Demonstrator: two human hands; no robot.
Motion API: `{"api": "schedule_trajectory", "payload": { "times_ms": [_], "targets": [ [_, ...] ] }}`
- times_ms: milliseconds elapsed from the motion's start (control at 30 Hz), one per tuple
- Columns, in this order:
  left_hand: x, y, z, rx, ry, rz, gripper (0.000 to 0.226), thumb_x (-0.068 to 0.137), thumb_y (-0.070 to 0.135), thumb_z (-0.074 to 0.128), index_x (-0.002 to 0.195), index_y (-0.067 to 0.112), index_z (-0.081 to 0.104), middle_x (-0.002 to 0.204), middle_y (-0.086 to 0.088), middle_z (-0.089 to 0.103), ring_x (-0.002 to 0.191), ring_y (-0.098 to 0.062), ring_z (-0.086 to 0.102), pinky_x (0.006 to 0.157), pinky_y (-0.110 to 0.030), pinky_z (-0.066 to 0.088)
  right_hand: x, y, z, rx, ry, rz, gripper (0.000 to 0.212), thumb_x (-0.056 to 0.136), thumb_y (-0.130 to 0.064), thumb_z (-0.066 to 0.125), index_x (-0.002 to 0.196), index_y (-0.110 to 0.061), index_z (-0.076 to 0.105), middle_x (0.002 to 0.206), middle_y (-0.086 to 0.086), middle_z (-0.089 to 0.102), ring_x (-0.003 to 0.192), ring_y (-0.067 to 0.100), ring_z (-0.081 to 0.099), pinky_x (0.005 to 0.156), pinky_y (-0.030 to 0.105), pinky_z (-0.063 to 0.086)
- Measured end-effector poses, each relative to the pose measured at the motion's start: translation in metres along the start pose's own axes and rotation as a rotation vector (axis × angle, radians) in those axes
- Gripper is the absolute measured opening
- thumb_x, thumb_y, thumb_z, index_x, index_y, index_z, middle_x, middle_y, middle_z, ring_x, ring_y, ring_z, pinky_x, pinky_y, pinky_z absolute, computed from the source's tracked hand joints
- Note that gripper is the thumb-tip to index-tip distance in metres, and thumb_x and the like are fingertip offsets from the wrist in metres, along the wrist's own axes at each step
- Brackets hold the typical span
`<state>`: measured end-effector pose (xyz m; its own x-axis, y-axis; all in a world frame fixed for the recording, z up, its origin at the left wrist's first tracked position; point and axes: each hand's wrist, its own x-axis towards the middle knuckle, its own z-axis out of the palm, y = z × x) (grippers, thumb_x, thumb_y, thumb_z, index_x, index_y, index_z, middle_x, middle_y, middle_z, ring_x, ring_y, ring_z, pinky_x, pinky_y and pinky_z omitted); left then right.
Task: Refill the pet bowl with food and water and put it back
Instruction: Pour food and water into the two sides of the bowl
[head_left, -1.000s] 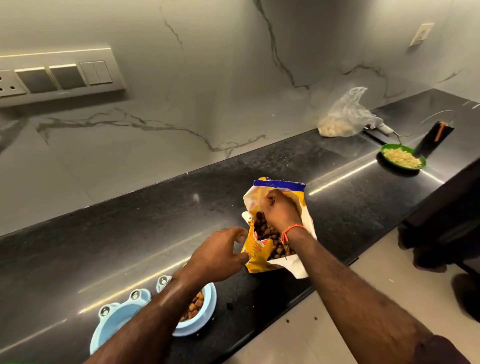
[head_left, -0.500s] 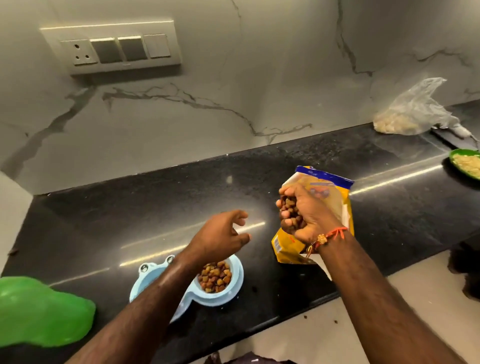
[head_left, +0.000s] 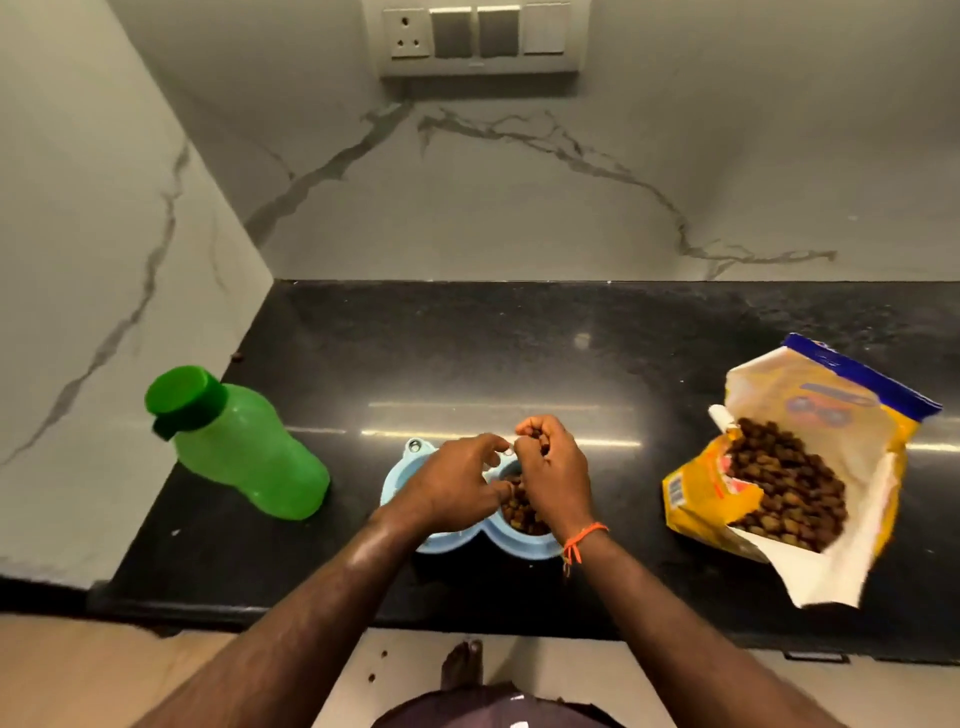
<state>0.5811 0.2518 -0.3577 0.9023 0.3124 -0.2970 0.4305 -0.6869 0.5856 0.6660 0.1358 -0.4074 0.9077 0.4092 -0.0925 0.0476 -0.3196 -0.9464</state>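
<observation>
Pet bowl (head_left: 415, 470), pale blue, twin-cup, sits near the front edge of the black counter (head_left: 467, 353), right in front of the person. Its right cup holds kibble (head_left: 519, 512); left cup is hidden under the left hand, so can't tell what's in it.

Right hand (head_left: 553, 475) is over the food cup, fingers curled round a fistful of kibble w/ a few bits showing at the top. Left hand (head_left: 457, 486) hovers beside it above the bowl, fingers loosely bent, holding nothing that I can see.

Risks, as I'd judge them: kibble slipping out between the fingers and bouncing onto the counter or over the edge, since the cup is small and already looks well filled. Some bits lie on the floor (head_left: 374, 670) already. Food bag (head_left: 795, 467) lies open on its side w/ contents at the mouth, so a nudge could spill more. Green bottle (head_left: 239, 447), cap on, stands to the left, near enough for an elbow to knock.

Vs. half a sec ago: right hand was up by the bag w/ its load, now it's over the bowl; left hand has come in closer; the view has swung left, so the bottle shows whole.
</observation>
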Motion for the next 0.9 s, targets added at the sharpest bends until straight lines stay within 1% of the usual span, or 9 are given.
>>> {"api": "schedule_trajectory", "payload": {
  "times_ms": [100,233,300,400,500,567,700,833,900],
  "targets": [
    [-0.006,-0.003,0.009,-0.028,0.003,-0.006,0.045,0.07,0.033,0.061,0.115,0.027,0.064,0.107,0.009,0.07,0.091,-0.013,0.067,0.084,-0.032,0.054,-0.012,0.01,0.003,-0.109,-0.029,-0.197,0.02,0.076,-0.034,0.052,0.09,-0.026,0.063,0.094,-0.007,0.057,0.085,0.004,0.057,0.076,0.012,0.041],
    [-0.012,-0.001,0.016,-0.048,0.03,0.0,0.037,0.069,0.022,0.057,0.104,0.026,0.068,0.088,0.007,0.072,0.076,-0.011,0.065,0.073,-0.033,0.056,-0.019,0.024,0.005,-0.134,-0.023,-0.306,0.017,0.077,-0.01,0.061,0.089,-0.019,0.067,0.093,-0.014,0.057,0.084,0.009,0.06,0.076,0.014,0.043],
    [-0.013,0.0,0.017,-0.065,0.047,-0.001,0.036,0.068,0.021,0.055,0.101,0.026,0.067,0.085,0.007,0.072,0.074,-0.012,0.065,0.072,-0.035,0.056,-0.02,0.027,0.004,-0.129,0.008,-0.354,0.018,0.074,-0.003,0.062,0.086,-0.017,0.066,0.089,-0.012,0.057,0.081,0.009,0.058,0.074,0.013,0.042],
    [-0.014,-0.001,0.019,-0.075,0.075,0.005,0.034,0.068,0.022,0.055,0.099,0.024,0.068,0.09,0.006,0.072,0.077,-0.012,0.066,0.075,-0.039,0.055,-0.023,0.029,0.001,-0.133,0.019,-0.433,0.015,0.073,0.0,0.063,0.077,-0.014,0.066,0.086,-0.005,0.06,0.082,0.011,0.058,0.075,0.019,0.045],
    [-0.015,-0.001,0.021,-0.086,0.088,-0.006,0.041,0.072,0.019,0.061,0.111,0.023,0.069,0.103,0.006,0.073,0.082,-0.011,0.067,0.08,-0.036,0.056,-0.026,0.032,-0.001,-0.14,0.03,-0.5,0.014,0.073,-0.001,0.061,0.069,-0.012,0.07,0.082,-0.003,0.065,0.081,0.013,0.061,0.076,0.032,0.05],
    [-0.017,-0.002,0.021,-0.087,0.1,-0.016,0.045,0.075,0.016,0.064,0.119,0.021,0.067,0.111,0.005,0.072,0.088,-0.012,0.068,0.085,-0.034,0.056,-0.027,0.035,-0.002,-0.139,0.048,-0.519,0.017,0.074,-0.005,0.059,0.067,-0.011,0.073,0.082,-0.003,0.068,0.082,0.013,0.063,0.076,0.039,0.052],
    [-0.018,-0.004,0.022,-0.068,0.114,-0.019,0.049,0.079,0.016,0.066,0.127,0.022,0.064,0.119,0.004,0.069,0.096,-0.013,0.067,0.09,-0.032,0.054,-0.031,0.037,-0.003,-0.14,0.066,-0.483,0.02,0.075,-0.012,0.056,0.067,-0.016,0.074,0.088,-0.011,0.07,0.093,0.01,0.065,0.081,0.048,0.051],
    [-0.021,-0.01,0.023,-0.067,0.152,-0.023,0.052,0.08,0.018,0.067,0.132,0.021,0.06,0.126,0.004,0.066,0.103,-0.01,0.065,0.093,-0.025,0.051,-0.033,0.03,-0.007,-0.179,0.084,-0.47,0.02,0.074,-0.014,0.055,0.064,-0.023,0.07,0.083,-0.017,0.069,0.09,0.011,0.066,0.086,0.051,0.048],
    [-0.023,-0.013,0.021,-0.08,0.184,-0.018,0.051,0.08,0.019,0.067,0.131,0.022,0.06,0.125,0.006,0.066,0.101,-0.007,0.065,0.09,-0.025,0.053,-0.033,0.028,-0.008,-0.212,0.108,-0.464,0.019,0.075,-0.015,0.056,0.065,-0.025,0.069,0.08,-0.016,0.068,0.088,0.011,0.062,0.087,0.05,0.047]
  ]
}}
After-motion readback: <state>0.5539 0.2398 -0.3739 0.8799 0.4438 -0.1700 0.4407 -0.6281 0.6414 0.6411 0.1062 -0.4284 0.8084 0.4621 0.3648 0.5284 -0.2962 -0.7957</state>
